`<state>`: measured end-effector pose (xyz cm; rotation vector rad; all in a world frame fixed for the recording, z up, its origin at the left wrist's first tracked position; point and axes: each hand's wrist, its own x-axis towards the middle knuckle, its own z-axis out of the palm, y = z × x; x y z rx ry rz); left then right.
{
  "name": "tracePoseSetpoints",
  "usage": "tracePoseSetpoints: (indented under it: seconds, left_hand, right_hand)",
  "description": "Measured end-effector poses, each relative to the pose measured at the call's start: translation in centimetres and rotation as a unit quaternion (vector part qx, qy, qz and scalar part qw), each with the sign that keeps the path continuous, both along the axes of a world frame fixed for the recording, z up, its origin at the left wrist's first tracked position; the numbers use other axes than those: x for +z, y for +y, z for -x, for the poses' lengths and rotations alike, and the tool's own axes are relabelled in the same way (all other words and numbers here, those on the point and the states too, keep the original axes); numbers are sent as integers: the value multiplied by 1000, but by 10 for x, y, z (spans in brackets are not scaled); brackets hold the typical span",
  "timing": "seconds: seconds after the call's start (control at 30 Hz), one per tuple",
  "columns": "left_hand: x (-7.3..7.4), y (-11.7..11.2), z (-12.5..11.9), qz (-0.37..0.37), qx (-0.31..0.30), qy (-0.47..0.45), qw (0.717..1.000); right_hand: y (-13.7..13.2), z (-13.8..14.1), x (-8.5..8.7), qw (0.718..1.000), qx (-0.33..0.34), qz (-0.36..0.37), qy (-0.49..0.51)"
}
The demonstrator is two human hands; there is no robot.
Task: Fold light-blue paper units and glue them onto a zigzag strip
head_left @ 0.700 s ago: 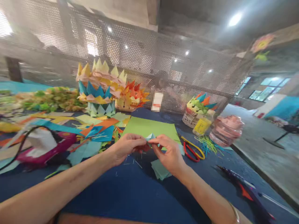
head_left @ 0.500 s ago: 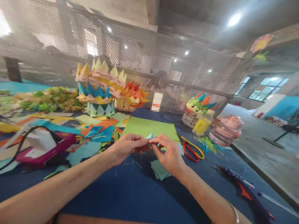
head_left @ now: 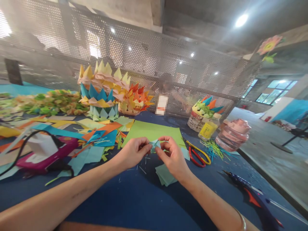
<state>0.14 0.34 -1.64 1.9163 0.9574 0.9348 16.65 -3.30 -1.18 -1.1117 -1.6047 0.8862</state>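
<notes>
My left hand (head_left: 133,152) and my right hand (head_left: 172,157) meet over the blue table (head_left: 134,199), both pinching a small folded piece of light blue paper (head_left: 154,145) between thumbs and fingers. Just beyond the hands lies a green paper sheet (head_left: 154,130). A small stack of pale teal paper squares (head_left: 165,175) rests on the table under my right wrist. Red and yellow scissors (head_left: 198,154) lie just right of my right hand.
Folded paper crowns (head_left: 103,89) and an orange one (head_left: 136,99) stand at the back. Paper scraps and a pink glue gun (head_left: 45,154) lie left. A basket of folded pieces (head_left: 203,114), a yellow-labelled bottle (head_left: 209,128), a pink-filled jar (head_left: 232,134) and a dark glue gun (head_left: 250,192) lie right. Mesh fence behind.
Both hands lifted slightly and turned the small blue paper; my right fingers curled higher over it. Nothing else on the table moved.
</notes>
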Motion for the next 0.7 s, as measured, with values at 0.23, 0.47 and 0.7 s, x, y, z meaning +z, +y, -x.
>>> tracePoseSetpoints:
  seconds: [0.23,0.47,0.7]
  left_hand:
    - [10,-4,-2,60,-6,-38,997]
    - [13,-5,-3,122,-9,-78,989]
    - [4,0,-2,45,19,-2,999]
  right_hand:
    - [2,0,2,1000,-14,18,7]
    - [2,1,0,1000,-31,-1,4]
    - [1,3,-2,1000,-17,-1,-2]
